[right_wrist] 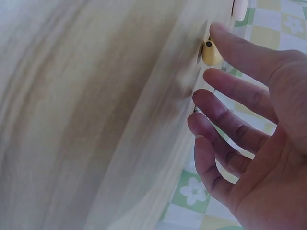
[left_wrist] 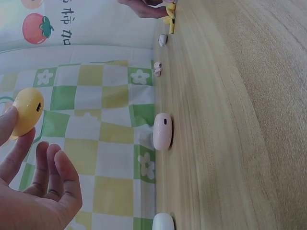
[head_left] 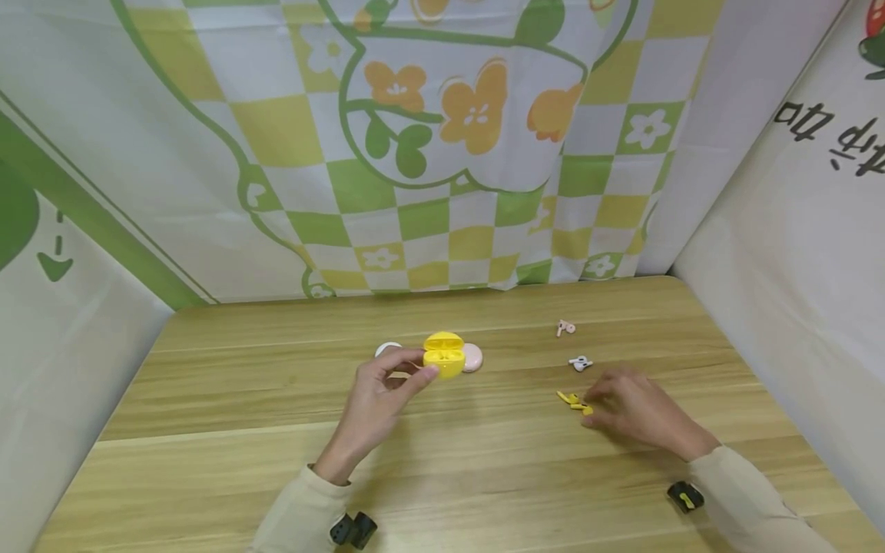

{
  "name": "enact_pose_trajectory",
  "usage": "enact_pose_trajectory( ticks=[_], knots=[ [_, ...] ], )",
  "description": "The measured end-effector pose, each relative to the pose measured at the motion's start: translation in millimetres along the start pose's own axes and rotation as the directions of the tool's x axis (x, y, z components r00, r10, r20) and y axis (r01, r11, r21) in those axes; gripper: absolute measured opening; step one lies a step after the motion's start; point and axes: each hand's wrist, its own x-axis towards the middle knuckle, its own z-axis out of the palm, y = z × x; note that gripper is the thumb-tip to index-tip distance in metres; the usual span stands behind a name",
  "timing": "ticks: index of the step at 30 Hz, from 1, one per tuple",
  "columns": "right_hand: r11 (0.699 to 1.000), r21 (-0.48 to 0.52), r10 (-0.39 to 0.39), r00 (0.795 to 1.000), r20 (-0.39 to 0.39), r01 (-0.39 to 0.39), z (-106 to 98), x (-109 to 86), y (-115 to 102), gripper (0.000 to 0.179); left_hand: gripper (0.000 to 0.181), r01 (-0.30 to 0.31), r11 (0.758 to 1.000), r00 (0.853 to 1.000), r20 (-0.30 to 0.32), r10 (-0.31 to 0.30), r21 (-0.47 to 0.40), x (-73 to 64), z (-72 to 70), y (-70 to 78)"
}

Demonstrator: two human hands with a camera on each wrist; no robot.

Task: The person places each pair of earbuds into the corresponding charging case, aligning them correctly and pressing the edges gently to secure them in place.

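Note:
My left hand holds a yellow earbud case above the table, thumb in front and fingers behind. Its lid stands up and the slots inside face me; the left wrist view shows the port on the case's outer shell. Two yellow earbuds lie on the table at the right. Right beside them is my right hand, its fingertips close to the nearer bud. From the right wrist, thumb and forefinger are spread apart around a yellow earbud, the other fingers loosely bent.
Behind the yellow case, a pink case and a white case rest on the wooden table. Farther back on the right lie white earbuds and pink earbuds. A checkered cloth hangs at the table's back edge.

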Motion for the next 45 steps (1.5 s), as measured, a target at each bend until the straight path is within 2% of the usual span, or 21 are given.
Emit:
enact_pose_trajectory(
  ticks=[7,17,23,29,38,45],
  knots=[
    [1.000,0.013,-0.006,1.000,0.008,0.006,-1,0.8,-2,0.021,0.019,-0.001,1.000,1.000,0.003,0.001,-0.004,0.0,-0.5,-0.1],
    [0.999,-0.001,0.036,0.999,0.012,-0.036,-2,1.4,-6,0.014,0.018,0.000,1.000,1.000,0.006,0.000,0.000,-1.4,0.9,0.9],
    [0.999,-0.034,-0.029,0.998,-0.053,0.027,-11,5.3,-15,0.016,0.018,0.000,1.000,1.000,0.008,0.000,0.004,-1.5,2.2,1.3],
    [0.995,-0.053,-0.096,0.987,-0.128,0.090,-21,14.1,-31,0.019,0.018,-0.001,1.000,1.000,0.012,0.001,-0.002,-2.0,4.1,2.5],
    [0.986,-0.031,-0.164,0.972,-0.170,0.161,-36,30.2,-59,0.017,0.017,-0.015,1.000,0.999,0.029,0.015,-0.014,-3.4,8.1,1.9],
    [0.976,-0.021,-0.214,0.953,-0.216,0.215,-41,41.0,-75,0.019,0.017,0.001,1.000,0.999,0.038,-0.001,0.007,-3.5,9.3,1.3]
  ],
)
